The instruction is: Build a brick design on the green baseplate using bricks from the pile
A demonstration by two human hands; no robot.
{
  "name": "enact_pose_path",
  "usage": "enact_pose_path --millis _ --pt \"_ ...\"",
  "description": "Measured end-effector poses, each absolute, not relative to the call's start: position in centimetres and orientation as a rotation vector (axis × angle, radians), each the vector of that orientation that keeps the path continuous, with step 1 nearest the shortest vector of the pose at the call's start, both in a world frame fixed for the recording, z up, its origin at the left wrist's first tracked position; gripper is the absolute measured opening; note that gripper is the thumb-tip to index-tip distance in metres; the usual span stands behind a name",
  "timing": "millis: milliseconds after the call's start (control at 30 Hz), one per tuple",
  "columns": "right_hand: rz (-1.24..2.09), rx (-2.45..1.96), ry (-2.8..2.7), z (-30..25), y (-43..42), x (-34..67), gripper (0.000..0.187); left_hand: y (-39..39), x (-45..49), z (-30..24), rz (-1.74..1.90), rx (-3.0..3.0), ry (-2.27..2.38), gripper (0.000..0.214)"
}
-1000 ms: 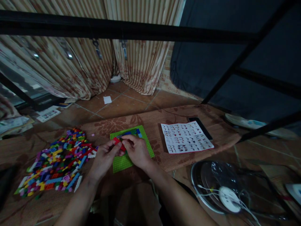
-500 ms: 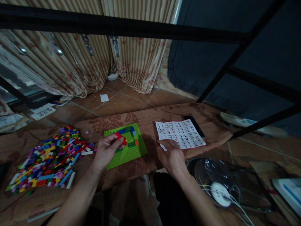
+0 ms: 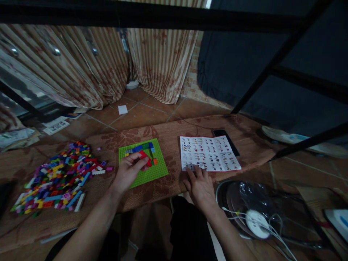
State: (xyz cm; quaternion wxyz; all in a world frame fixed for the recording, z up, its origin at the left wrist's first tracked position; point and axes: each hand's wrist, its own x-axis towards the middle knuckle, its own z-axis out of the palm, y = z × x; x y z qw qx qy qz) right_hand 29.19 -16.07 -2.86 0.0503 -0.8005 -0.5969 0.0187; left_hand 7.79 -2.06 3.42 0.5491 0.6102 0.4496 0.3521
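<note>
Clock hub for me is the green board (image 3: 148,175), flat on the cloth-covered surface (image 3: 168,134). My left hand (image 3: 127,172) comes in from 7 o'clock, wrist over the board's near-left edge; its grip pinches a red piece (image 3: 143,154) between thumb and fingers, just over the board's middle, tilted. Touching the board or not, I can't tell. Bricks are fixed on the board: a blue brick (image 3: 137,148) and others along 12 o'clock, an orange brick (image 3: 155,161) at 3, right beside the red piece. My right hand (image 3: 201,186) sits out toward 4 o'clock, grip spread, thumb apart, fingertips on the near edge of the white sheet (image 3: 210,154), at that sheet's 7 o'clock. Sheet lies at 3 from the board, rows of small printed figures, too small for me to read. Dark phone (image 3: 231,143) at the sheet's 2 o'clock, partly covered by it. Mixed brick pile (image 3: 57,177) at 9, well apart from the board; long white brick (image 3: 79,202) at the pile's 4 o'clock, magenta brick (image 3: 109,168) loose at its 3. Paper scrap (image 3: 122,109) on the floor at 11. White round socket block (image 3: 257,223) with cables, 4 o'clock, far out.
</note>
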Motion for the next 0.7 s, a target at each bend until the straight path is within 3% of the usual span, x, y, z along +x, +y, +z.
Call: enact_pose_path --millis 700 --pt "0.063 -2.437 -1.584 -3.6 -16.1 26.3 0.042 -5.4 12.8 1.1 0.518 1.382 0.862 0.019"
